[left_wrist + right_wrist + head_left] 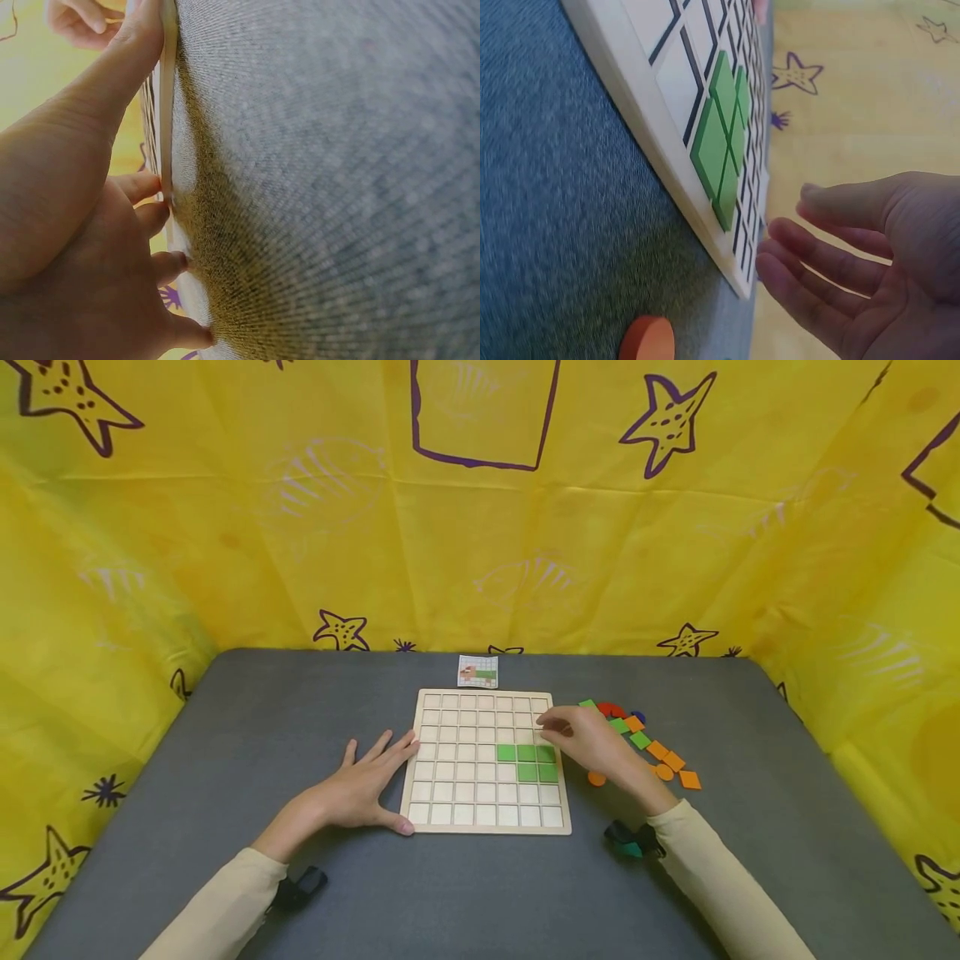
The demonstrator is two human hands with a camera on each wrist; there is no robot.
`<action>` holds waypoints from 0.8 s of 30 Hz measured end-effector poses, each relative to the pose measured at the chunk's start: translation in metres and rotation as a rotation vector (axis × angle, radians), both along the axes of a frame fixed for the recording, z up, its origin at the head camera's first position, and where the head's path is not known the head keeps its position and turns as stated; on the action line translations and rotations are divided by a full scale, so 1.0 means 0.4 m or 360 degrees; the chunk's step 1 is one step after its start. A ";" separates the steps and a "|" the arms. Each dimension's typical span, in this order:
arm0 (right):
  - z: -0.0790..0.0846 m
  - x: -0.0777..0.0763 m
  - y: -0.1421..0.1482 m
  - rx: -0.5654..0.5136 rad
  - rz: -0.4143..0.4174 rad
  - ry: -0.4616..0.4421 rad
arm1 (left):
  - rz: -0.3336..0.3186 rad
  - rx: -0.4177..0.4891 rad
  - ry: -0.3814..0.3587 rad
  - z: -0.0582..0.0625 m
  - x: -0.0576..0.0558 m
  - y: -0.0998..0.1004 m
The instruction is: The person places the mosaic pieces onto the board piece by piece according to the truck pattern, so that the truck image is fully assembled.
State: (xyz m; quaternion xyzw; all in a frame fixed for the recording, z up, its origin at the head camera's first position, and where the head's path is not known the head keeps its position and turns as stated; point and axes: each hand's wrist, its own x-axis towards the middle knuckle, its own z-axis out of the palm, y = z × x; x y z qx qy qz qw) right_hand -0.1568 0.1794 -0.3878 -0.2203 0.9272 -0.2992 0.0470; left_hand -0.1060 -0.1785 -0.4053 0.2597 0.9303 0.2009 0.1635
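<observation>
The left hand [362, 789], fingers spread, touches the left edge of the gridded board [465, 771], thumb at its near corner. The right hand [588, 737], fingers loosely bent with nothing visible between them, hovers over the board's right side, near five green tiles [527, 772]. Loose coloured pieces [657, 749] lie right of the board on the bench [450, 893].

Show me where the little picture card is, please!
In the head view, the picture card lies on the grey table, just past the far edge of the board, near the yellow cloth.
</observation>
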 end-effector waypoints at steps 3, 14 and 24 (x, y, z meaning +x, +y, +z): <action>0.002 -0.001 0.011 -0.0007 -0.0027 0.0006 | 0.0001 0.0000 -0.0007 0.003 0.001 0.001; -0.002 -0.002 0.063 0.0014 -0.0081 0.0052 | 0.0012 0.0000 -0.0019 0.006 0.002 0.004; -0.006 0.006 0.109 -0.0021 -0.0090 0.0083 | 0.0016 -0.0008 -0.0013 0.005 0.002 0.004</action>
